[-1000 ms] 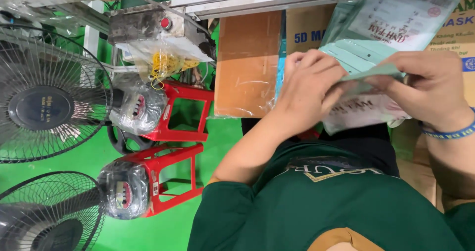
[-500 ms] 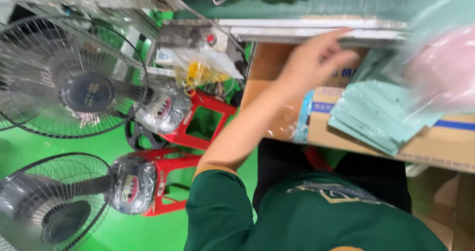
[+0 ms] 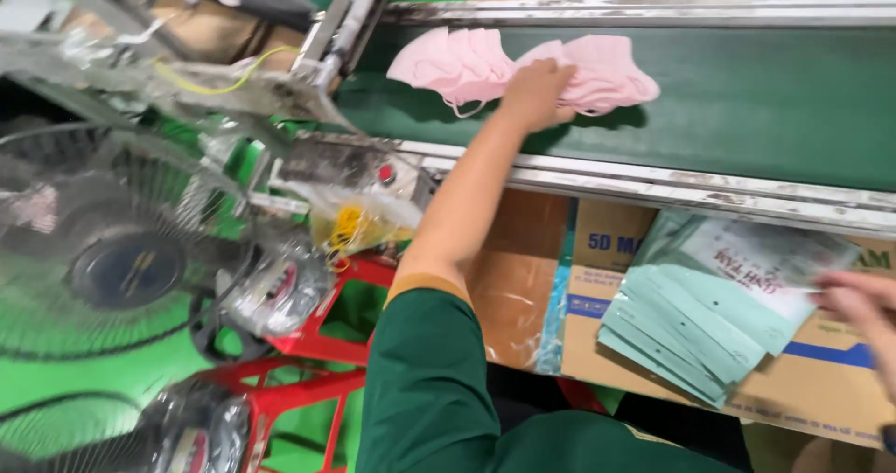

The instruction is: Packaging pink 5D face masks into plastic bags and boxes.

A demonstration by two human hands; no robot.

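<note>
Our left hand, half a second ago in the air, now presses flat on the pile of soft pink face masks on the dark green conveyor belt; our right hand pinches the fan of mint-green flat packets below; we have moved to gathering masks.

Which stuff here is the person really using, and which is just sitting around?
In use:
- left hand on the pink masks
- green belt
- right hand by the teal pouches

Just lying about:
- fans
- red stands
- cardboard box
</note>
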